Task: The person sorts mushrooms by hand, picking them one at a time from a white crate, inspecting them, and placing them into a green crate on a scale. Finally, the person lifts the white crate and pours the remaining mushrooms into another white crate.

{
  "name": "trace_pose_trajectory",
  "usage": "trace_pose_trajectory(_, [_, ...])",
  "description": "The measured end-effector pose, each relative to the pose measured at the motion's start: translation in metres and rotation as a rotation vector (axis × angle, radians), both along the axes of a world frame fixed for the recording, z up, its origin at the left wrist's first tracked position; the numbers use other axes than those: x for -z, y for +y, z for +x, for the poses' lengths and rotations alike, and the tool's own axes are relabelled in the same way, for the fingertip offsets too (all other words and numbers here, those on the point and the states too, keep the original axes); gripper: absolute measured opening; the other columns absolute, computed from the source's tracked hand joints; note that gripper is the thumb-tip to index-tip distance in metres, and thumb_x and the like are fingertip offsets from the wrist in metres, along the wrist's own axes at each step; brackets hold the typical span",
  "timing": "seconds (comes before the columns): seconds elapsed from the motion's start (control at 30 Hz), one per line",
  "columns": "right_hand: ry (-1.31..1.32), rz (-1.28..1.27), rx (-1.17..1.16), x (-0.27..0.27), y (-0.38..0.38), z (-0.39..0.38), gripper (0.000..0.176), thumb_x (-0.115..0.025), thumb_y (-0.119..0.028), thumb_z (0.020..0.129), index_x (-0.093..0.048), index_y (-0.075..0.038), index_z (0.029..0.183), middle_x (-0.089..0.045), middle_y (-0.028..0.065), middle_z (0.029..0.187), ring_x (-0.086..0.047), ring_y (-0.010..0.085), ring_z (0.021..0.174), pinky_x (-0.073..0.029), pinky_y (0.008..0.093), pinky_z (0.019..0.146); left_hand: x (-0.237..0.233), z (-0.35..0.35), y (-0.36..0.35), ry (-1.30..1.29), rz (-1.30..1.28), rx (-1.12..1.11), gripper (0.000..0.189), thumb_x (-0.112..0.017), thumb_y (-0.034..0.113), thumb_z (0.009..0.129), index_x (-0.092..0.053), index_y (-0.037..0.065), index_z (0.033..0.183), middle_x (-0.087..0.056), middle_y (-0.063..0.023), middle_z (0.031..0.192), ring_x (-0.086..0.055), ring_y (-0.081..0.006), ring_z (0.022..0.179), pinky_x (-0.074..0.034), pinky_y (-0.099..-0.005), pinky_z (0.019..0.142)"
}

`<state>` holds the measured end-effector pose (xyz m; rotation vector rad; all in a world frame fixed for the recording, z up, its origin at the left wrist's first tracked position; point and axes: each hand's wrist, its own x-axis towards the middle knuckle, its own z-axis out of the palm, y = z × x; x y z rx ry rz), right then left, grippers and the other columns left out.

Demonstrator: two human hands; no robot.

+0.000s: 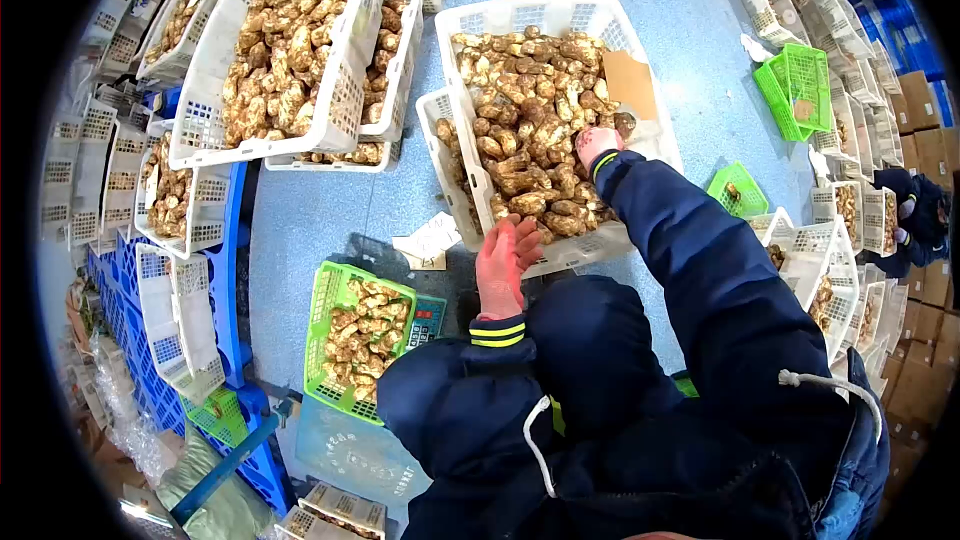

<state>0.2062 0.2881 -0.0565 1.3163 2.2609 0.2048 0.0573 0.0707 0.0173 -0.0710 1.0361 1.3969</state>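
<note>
A large white plastic crate (645, 35) in front of me holds a heap of stubby brown-and-white mushrooms (530, 110). My right hand (598, 144) is at the right side of the heap, its fingers curled round a mushroom (624, 124) with a dark cap; part of the grip is hidden. My left hand (504, 266) is at the crate's near left corner, palm up with fingers stretched out, close to the nearest mushrooms. Both hands look pink to red. On a scale with a keypad (427, 320) at my left stands a green basket (318, 340) of paler mushrooms.
Another big white crate (345, 105) of mushrooms stands at upper left on other crates. Green baskets (795, 90) and stacked white crates (840, 25) line the right. Paper sheets (432, 238) lie on the blue floor (330, 210). A cardboard piece (628, 85) sits in the crate. Another person (915, 210) is at far right.
</note>
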Motion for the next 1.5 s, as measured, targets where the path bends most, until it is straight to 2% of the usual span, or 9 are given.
trace_pose_trajectory(0.17, [0.124,0.065,0.182,-0.034,0.001,0.009,0.021,-0.05,-0.015,0.077,-0.064,-0.005,0.09,-0.066,0.0091,0.083,-0.064,0.0208,0.078,-0.051,0.0353,0.06,0.005,-0.002,-0.002,-0.093,0.087,-0.013,0.031,-0.048,0.018,0.089,-0.045,-0.001,0.113,-0.058,-0.0143,0.099,-0.061,-0.0217,0.081,-0.052,-0.0298,0.066])
trace_pose_trajectory(0.43, [1.594,-1.222,0.917,-0.125,-0.011,0.081,0.024,-0.059,-0.015,0.08,-0.054,-0.001,0.1,-0.061,0.0052,0.077,-0.056,0.0106,0.054,-0.042,0.0204,0.043,-0.019,0.016,0.025,0.308,0.261,0.089,0.034,-0.051,0.006,0.085,-0.045,-0.001,0.118,-0.052,-0.0096,0.11,-0.051,-0.0168,0.098,-0.044,-0.0266,0.08])
trace_pose_trajectory(0.67, [1.43,-1.518,0.852,-0.139,-0.037,0.062,0.034,-0.051,-0.023,0.086,-0.047,0.0,0.11,-0.057,0.0034,0.072,-0.052,0.0077,0.057,-0.041,0.0194,0.048,-0.033,0.043,0.041,0.821,0.473,0.335,0.042,-0.056,0.01,0.083,-0.041,-0.003,0.121,-0.052,-0.0087,0.108,-0.051,-0.0097,0.09,-0.043,-0.02,0.075])
trace_pose_trajectory(0.77, [1.516,-1.722,0.814,-0.145,-0.038,0.042,0.034,-0.05,-0.023,0.085,-0.049,-0.002,0.111,-0.062,0.0083,0.076,-0.06,0.0115,0.066,-0.047,0.0218,0.05,-0.033,0.037,0.038,0.604,0.294,0.445,0.039,-0.056,0.011,0.084,-0.043,-0.004,0.118,-0.056,-0.0068,0.1,-0.054,-0.0088,0.08,-0.044,-0.0195,0.065])
trace_pose_trajectory(0.9, [0.836,-0.125,0.27,-0.124,0.026,0.048,0.034,-0.054,-0.023,0.08,-0.052,-0.005,0.109,-0.061,0.0125,0.095,-0.061,0.0267,0.075,-0.049,0.0343,0.065,-0.043,0.025,0.036,0.015,0.1,0.354,0.029,-0.054,0.017,0.085,-0.051,0.001,0.109,-0.059,-0.0053,0.092,-0.054,-0.0103,0.071,-0.045,-0.022,0.06])
trace_pose_trajectory(0.97, [0.759,0.236,0.14,-0.125,0.038,0.047,0.039,-0.059,-0.024,0.076,-0.052,-0.007,0.11,-0.058,0.0146,0.098,-0.058,0.0313,0.084,-0.047,0.0371,0.075,-0.038,0.022,0.034,-0.092,0.135,0.334,0.028,-0.053,0.019,0.086,-0.052,0.002,0.108,-0.059,-0.0049,0.092,-0.054,-0.01,0.07,-0.045,-0.0216,0.06])
trace_pose_trajectory(1.2, [0.433,0.409,-0.041,-0.083,0.061,0.061,0.059,-0.07,-0.025,0.065,-0.045,-0.014,0.116,-0.046,0.0123,0.112,-0.049,0.0294,0.099,-0.044,0.0391,0.082,-0.026,0.024,0.035,-0.539,0.063,0.292,0.03,-0.051,0.027,0.088,-0.053,0.004,0.106,-0.06,-0.0059,0.092,-0.055,-0.0115,0.07,-0.046,-0.0222,0.058])
trace_pose_trajectory(1.3, [0.272,0.293,0.11,-0.104,0.053,0.045,0.05,-0.069,-0.022,0.066,-0.048,-0.013,0.111,-0.048,0.0111,0.109,-0.05,0.0287,0.097,-0.044,0.0385,0.081,-0.005,0.025,0.04,-0.255,0.079,0.55,0.028,-0.048,0.028,0.088,-0.055,0.004,0.101,-0.061,-0.0074,0.089,-0.057,-0.0137,0.068,-0.048,-0.0265,0.058])
trace_pose_trajectory(1.5, [0.95,0.257,0.28,-0.116,0.073,0.09,0.035,-0.055,-0.019,0.073,-0.056,-0.022,0.108,-0.063,0.0119,0.089,-0.061,0.026,0.083,-0.047,0.0352,0.074,0.002,0.036,0.035,0.129,0.061,0.625,0.035,-0.046,0.024,0.088,-0.047,0.002,0.114,-0.056,-0.0078,0.1,-0.055,-0.0162,0.086,-0.048,-0.0291,0.069])
